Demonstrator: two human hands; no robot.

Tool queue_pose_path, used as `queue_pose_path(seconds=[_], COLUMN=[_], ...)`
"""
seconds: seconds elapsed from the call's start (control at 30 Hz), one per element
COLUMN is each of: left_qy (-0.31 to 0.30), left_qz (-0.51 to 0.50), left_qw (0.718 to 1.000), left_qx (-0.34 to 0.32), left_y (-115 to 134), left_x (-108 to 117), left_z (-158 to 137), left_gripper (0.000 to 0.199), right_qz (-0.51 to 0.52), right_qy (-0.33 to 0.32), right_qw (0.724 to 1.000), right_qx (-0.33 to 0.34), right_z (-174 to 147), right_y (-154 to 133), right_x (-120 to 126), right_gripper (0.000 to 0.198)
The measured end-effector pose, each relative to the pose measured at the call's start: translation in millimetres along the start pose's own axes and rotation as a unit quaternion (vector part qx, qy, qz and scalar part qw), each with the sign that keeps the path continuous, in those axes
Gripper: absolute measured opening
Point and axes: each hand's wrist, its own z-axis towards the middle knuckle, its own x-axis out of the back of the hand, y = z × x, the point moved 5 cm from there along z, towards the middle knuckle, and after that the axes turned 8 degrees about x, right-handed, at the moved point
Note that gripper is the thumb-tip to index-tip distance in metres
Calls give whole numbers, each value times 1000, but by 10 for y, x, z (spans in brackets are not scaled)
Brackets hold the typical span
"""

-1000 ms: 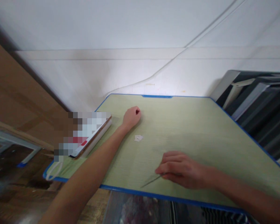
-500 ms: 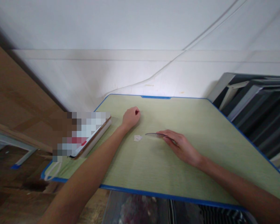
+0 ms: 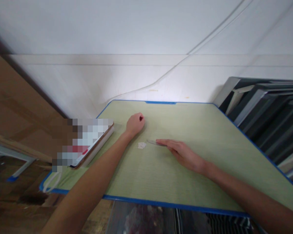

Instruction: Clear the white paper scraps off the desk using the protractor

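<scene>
My left hand (image 3: 135,123) rests as a closed fist on the green table (image 3: 210,136), toward its far left part; whether it holds anything is hidden. My right hand (image 3: 182,152) lies flat and stretched out over a slim metal tool (image 3: 151,142), fingers pressing along its handle. The tool's blade tip points left, almost touching a small white scrap (image 3: 142,145) that lies on the table just below my left fist.
A flat device with a white cable (image 3: 92,143) lies on the table's left edge. The blue-edged table stands against a white wall. Stacked dark frames (image 3: 266,113) lean at the right. A wooden board (image 3: 17,110) stands to the left.
My right hand moved from the near edge toward the table's middle, carrying the tool, and laid it flat with the tip near the white scrap. My left fist stayed put.
</scene>
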Motion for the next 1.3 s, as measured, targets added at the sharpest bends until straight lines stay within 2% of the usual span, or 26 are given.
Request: queue_pose_path(seconds=[0.63, 1.3], left_qy=[-6, -5], left_qz=[2, -3], left_qw=[1000, 1000], left_qx=[-1, -2], left_y=[17, 19], left_x=[11, 17], left_z=[-10, -17], left_gripper=[21, 20], right_qz=[4, -4], right_qy=[10, -5], right_qw=[1000, 999], right_qx=[6, 49], right_z=[5, 6], right_y=[-73, -166], right_x=[43, 52], right_gripper=[31, 31])
